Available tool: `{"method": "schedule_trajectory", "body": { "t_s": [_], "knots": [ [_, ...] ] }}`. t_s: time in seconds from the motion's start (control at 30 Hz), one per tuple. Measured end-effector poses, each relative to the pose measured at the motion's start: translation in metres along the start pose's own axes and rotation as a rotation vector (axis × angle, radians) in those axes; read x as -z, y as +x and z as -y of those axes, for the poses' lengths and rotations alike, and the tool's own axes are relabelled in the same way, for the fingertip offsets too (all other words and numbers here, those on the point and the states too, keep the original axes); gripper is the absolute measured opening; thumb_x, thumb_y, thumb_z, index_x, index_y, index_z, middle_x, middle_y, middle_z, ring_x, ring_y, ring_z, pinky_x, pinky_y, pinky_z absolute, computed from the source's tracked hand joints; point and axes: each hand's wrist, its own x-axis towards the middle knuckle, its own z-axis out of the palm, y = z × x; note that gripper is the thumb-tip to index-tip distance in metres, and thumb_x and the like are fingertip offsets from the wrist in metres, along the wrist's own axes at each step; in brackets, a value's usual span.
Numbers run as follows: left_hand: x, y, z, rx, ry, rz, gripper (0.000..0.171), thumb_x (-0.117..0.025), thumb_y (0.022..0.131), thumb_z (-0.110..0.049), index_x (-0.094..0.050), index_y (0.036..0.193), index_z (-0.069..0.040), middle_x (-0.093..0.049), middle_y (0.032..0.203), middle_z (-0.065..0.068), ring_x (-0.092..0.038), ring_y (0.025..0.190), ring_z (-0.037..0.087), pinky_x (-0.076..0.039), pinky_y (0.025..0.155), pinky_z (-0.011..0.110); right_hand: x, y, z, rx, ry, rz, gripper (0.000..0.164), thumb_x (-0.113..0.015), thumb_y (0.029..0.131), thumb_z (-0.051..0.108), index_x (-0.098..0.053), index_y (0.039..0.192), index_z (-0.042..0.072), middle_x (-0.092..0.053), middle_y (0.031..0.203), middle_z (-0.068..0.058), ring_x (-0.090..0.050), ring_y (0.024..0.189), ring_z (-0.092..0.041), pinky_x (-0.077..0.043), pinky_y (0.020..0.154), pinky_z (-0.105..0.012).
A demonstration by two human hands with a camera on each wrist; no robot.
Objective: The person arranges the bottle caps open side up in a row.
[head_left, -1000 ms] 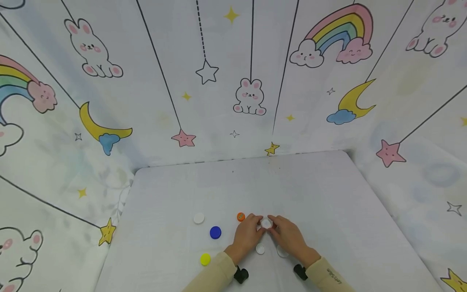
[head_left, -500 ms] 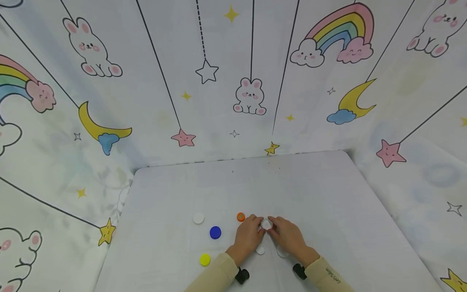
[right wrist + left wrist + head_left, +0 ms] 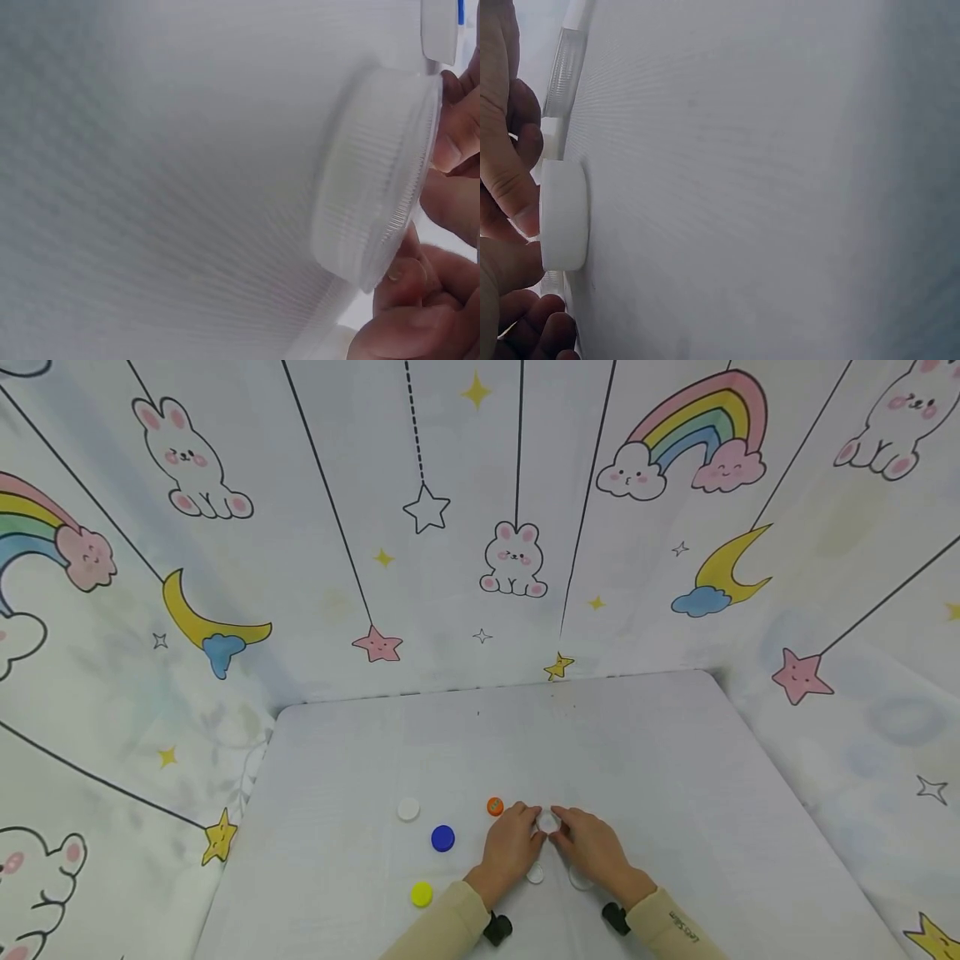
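Observation:
In the head view my left hand (image 3: pixel 513 837) and right hand (image 3: pixel 592 843) meet fingertip to fingertip. Between them they pinch a small whitish round cap (image 3: pixel 548 821), partly covered by the fingers. Just below the left fingers lies a small white bottle cap (image 3: pixel 535 872), which fills the near side of the left wrist view as a plain white cap (image 3: pixel 564 216). A clear ridged lid (image 3: pixel 375 176) stands large in the right wrist view, close in front of the right hand's fingers. From above, this clear lid (image 3: pixel 581 878) is half hidden under the right hand.
Left of the hands lie an orange cap (image 3: pixel 495 807), a blue cap (image 3: pixel 443 838), a white cap (image 3: pixel 408 809) and a yellow cap (image 3: pixel 422 894). The white table (image 3: pixel 360 752) is enclosed by cloth walls printed with cartoon figures. Black cameras (image 3: pixel 498 929) sit at the wrists.
Both hands stay almost in place. The held cap shows its white ring less distinctly between the fingertips than before. The loose caps have not moved.

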Motion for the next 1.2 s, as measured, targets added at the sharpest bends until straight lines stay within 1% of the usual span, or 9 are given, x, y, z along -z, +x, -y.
{"method": "schedule_trajectory", "body": {
  "t_s": [0.2,0.3,0.4,0.5,0.63,0.77,0.87,1.03,1.2],
  "knots": [
    [0.003,-0.004,0.005,0.012,-0.022,-0.011,0.036,-0.078,0.083,-0.022,-0.068,0.117,-0.011,-0.062,0.093,-0.003,-0.063,0.081,0.011,-0.051,0.070,0.024,0.008,0.001,0.005,-0.028,0.032,-0.001,0.049,-0.076,0.084,0.024,-0.062,0.128,0.007,-0.052,0.071,0.016,-0.042,0.058,-0.002,-0.039,0.056,-0.024],
    [0.008,-0.005,0.009,0.025,-0.030,-0.029,0.036,-0.077,0.084,-0.021,-0.067,0.117,-0.012,-0.062,0.093,-0.003,-0.063,0.080,0.010,-0.051,0.068,0.023,0.011,0.005,0.011,-0.020,0.028,-0.004,0.047,-0.076,0.084,0.025,-0.064,0.126,0.008,-0.050,0.068,0.015,-0.041,0.057,-0.002,-0.038,0.055,-0.024],
    [0.012,-0.006,0.013,0.036,-0.032,-0.042,0.035,-0.076,0.085,-0.021,-0.067,0.117,-0.013,-0.062,0.094,-0.003,-0.062,0.082,0.009,-0.051,0.069,0.023,0.012,0.009,0.017,-0.001,0.021,-0.002,0.044,-0.076,0.084,0.025,-0.066,0.124,0.009,-0.050,0.069,0.015,-0.041,0.057,-0.003,-0.038,0.055,-0.024],
    [0.015,-0.008,0.018,0.045,-0.026,-0.054,0.034,-0.076,0.085,-0.021,-0.067,0.117,-0.013,-0.062,0.095,-0.004,-0.061,0.084,0.009,-0.051,0.070,0.023,0.011,0.014,0.023,0.017,0.026,0.007,0.042,-0.076,0.085,0.026,-0.066,0.123,0.011,-0.051,0.070,0.016,-0.041,0.059,-0.002,-0.039,0.056,-0.023],
    [0.020,-0.010,0.026,0.063,-0.016,-0.083,0.034,-0.076,0.085,-0.021,-0.066,0.117,-0.013,-0.062,0.095,-0.004,-0.061,0.084,0.009,-0.051,0.071,0.024,0.010,0.019,0.027,0.049,0.035,0.013,0.040,-0.076,0.085,0.025,-0.067,0.121,0.010,-0.052,0.070,0.016,-0.042,0.059,-0.002,-0.039,0.056,-0.023],
    [0.026,-0.012,0.033,0.085,-0.016,-0.105,0.032,-0.076,0.085,-0.020,-0.067,0.115,-0.013,-0.062,0.095,-0.004,-0.060,0.084,0.010,-0.051,0.072,0.026,0.010,0.024,0.031,0.059,0.026,0.026,0.039,-0.076,0.085,0.024,-0.068,0.120,0.010,-0.054,0.071,0.016,-0.043,0.059,-0.002,-0.041,0.057,-0.023],
    [0.030,-0.013,0.038,0.097,-0.018,-0.120,0.032,-0.077,0.084,-0.019,-0.067,0.113,-0.013,-0.062,0.094,-0.002,-0.060,0.083,0.012,-0.051,0.071,0.026,0.009,0.029,0.034,0.063,0.026,0.036,0.039,-0.076,0.084,0.025,-0.068,0.120,0.010,-0.053,0.070,0.015,-0.043,0.059,-0.002,-0.041,0.057,-0.023],
    [0.036,-0.014,0.045,0.129,-0.009,-0.156,0.031,-0.080,0.080,-0.019,-0.068,0.108,-0.013,-0.061,0.092,-0.001,-0.060,0.081,0.014,-0.051,0.069,0.026,0.006,0.037,0.041,0.095,0.028,0.044,0.040,-0.077,0.084,0.026,-0.067,0.120,0.010,-0.053,0.070,0.015,-0.043,0.059,-0.003,-0.041,0.057,-0.023],
    [0.041,-0.016,0.056,0.144,0.023,-0.181,0.032,-0.080,0.080,-0.019,-0.068,0.109,-0.011,-0.060,0.093,0.000,-0.060,0.083,0.015,-0.051,0.073,0.027,0.001,0.045,0.050,0.116,0.024,0.047,0.041,-0.077,0.084,0.026,-0.067,0.120,0.010,-0.054,0.070,0.015,-0.044,0.059,-0.003,-0.042,0.058,-0.023]
  ]
}}
